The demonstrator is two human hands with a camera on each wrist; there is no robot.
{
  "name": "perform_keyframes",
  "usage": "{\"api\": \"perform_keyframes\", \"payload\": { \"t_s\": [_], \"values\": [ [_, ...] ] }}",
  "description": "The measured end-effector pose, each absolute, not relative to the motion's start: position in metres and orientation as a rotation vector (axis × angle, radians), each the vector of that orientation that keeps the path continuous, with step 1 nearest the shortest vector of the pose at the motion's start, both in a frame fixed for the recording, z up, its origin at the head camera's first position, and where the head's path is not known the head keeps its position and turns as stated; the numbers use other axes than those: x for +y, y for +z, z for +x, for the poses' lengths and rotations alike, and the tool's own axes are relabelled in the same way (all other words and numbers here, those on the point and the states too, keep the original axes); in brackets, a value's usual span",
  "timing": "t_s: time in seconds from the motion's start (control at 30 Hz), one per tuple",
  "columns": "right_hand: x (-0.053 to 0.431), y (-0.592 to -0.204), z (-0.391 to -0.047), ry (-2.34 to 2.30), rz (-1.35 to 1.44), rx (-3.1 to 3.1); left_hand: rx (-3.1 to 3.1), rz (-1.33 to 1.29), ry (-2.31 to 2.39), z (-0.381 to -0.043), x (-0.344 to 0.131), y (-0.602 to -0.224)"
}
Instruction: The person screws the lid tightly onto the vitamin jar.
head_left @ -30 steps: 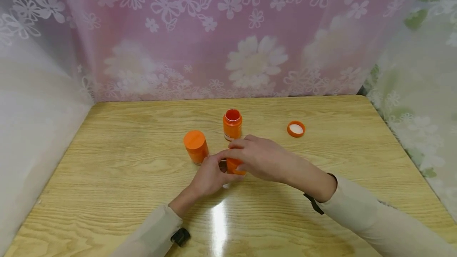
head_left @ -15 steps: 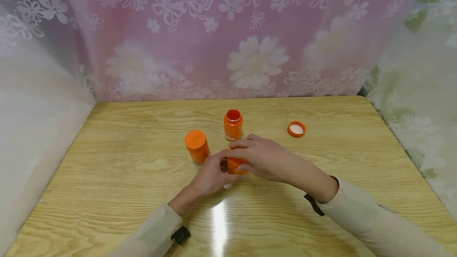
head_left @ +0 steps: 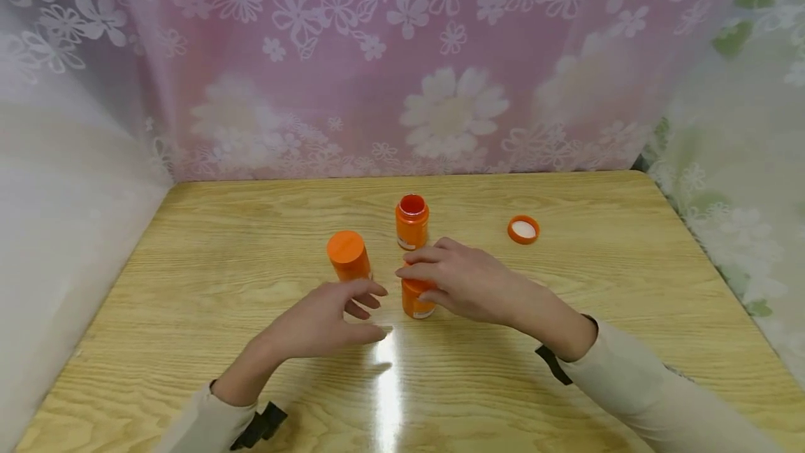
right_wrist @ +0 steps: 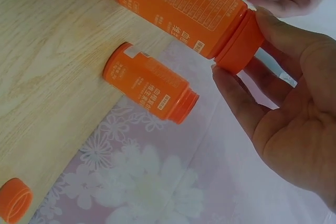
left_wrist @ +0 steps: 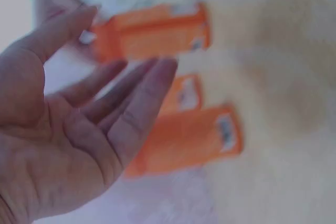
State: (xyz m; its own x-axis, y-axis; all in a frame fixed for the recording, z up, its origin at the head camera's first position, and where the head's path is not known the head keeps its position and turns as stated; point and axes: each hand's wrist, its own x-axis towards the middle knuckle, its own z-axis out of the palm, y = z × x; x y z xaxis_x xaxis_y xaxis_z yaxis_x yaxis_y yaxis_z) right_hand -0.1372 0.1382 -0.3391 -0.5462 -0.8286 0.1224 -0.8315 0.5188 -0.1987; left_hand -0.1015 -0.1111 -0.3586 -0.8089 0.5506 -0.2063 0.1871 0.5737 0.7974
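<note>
My right hand (head_left: 468,282) grips the orange cap (right_wrist: 240,43) of an upright pill bottle (head_left: 416,305) at the middle of the table. In the right wrist view, thumb and fingers lie around that cap, which sits on the bottle's neck. To the left, my left hand (head_left: 308,324) is apart from this bottle, thumb and fingers spread and holding nothing. Just behind the left hand stands a second orange bottle (head_left: 348,250) with its cap on. A third bottle (head_left: 411,231), uncapped with its red inside showing, stands farther back.
An orange cap (head_left: 523,229) with a white liner lies upturned at the right of the wooden table (head_left: 207,285). A pink flowered curtain (head_left: 352,89) hangs along the table's back edge, with pale sheets on both sides.
My left hand has let go of the near bottle and moved left, its fingers opening. The right hand stays on the cap.
</note>
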Motion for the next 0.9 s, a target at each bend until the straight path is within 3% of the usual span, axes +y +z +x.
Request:
{"api": "perform_keyframes", "payload": {
  "t_s": [0.27, 0.53, 0.9],
  "values": [
    [0.143, -0.337, -0.142, 0.413, 1.520, -2.764, 2.363, 0.624, 1.275, -0.104, -0.150, -0.314],
    [0.158, -0.325, -0.147, 0.471, 1.429, -2.837, 2.599, 0.703, 1.313, -0.117, -0.166, -0.296],
    [0.212, -0.332, -0.177, 0.195, 1.086, -2.937, 3.188, 0.845, 0.681, -0.160, -0.178, -0.310]
  ]
}}
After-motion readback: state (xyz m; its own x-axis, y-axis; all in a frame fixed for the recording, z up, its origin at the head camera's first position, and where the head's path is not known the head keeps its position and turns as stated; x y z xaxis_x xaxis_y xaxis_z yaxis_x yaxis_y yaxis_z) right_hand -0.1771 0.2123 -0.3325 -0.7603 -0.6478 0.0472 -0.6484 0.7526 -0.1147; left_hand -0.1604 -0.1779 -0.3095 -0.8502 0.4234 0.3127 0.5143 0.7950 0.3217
